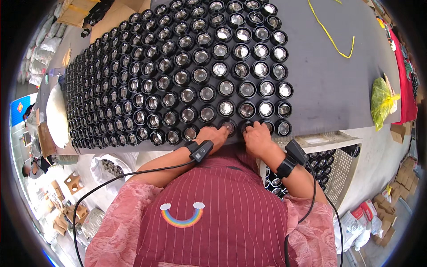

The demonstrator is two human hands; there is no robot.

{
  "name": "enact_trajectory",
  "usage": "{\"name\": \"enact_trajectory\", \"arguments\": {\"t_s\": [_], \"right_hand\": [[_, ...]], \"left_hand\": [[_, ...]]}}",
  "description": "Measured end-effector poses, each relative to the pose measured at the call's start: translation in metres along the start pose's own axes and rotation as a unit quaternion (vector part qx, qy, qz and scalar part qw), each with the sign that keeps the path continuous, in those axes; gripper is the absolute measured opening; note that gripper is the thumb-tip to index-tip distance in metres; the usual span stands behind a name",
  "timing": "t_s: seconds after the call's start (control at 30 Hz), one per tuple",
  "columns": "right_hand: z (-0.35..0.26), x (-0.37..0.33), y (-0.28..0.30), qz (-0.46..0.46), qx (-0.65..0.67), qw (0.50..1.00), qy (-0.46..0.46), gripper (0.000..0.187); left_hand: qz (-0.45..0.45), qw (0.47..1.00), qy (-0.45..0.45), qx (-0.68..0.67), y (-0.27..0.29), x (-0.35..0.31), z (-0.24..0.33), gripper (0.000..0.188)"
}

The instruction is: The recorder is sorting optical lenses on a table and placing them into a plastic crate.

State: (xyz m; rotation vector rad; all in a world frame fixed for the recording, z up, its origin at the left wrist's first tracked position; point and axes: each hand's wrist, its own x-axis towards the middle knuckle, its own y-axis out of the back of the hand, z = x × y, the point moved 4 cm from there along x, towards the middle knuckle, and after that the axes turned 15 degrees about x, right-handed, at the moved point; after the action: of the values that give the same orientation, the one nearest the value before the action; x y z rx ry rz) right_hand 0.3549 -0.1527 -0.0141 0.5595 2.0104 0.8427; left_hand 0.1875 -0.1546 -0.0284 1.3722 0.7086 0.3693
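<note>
Left hand (213, 137): now rested on a black metal-lined cup (228, 122), grip unclear
Right hand (258, 138): bent over neighbouring cups, grip unclear
Cup rows (207, 93): packed to the grey tabletop's (329, 93) near edge
Open room: found rightward

The floor (376, 153) is pale; the table (331, 93), grey; the light, bright.

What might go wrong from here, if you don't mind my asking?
The left hand and right hand are at the row nearest the edge of the table, so a nudge might tip a black cup off. The cups stand close together, so pushing one could knock its neighbours out of line. The slack cable from the right wrist might snag during a reach.
</note>
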Motion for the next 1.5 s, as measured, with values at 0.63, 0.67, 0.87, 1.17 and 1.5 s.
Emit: {"name": "enact_trajectory", "arguments": {"t_s": [0.63, 0.67, 0.87, 1.17, 1.5], "right_hand": [[0.0, -0.008, 0.04, 0.212, 0.178, 0.961, 0.018, 0.03], [0.002, -0.005, 0.043, 0.266, 0.165, 0.949, 0.027, 0.033], [0.015, 0.015, 0.029, 0.133, 0.063, 0.989, -0.033, 0.052], [0.02, 0.02, 0.029, 0.094, 0.106, 0.989, -0.044, 0.053], [0.02, 0.029, 0.041, 0.033, 0.113, 0.991, -0.071, 0.05]], "left_hand": [[0.108, 0.991, -0.014, -0.071, 0.035, -0.006, -0.017, 0.029], [0.111, 0.989, 0.005, -0.097, 0.039, 0.0, -0.021, 0.03], [-0.045, 0.996, 0.065, -0.04, 0.034, 0.027, -0.045, 0.04], [-0.059, 0.995, 0.048, -0.063, 0.024, 0.03, -0.05, 0.038], [-0.108, 0.975, 0.129, -0.148, 0.026, 0.045, -0.051, 0.031]]}}
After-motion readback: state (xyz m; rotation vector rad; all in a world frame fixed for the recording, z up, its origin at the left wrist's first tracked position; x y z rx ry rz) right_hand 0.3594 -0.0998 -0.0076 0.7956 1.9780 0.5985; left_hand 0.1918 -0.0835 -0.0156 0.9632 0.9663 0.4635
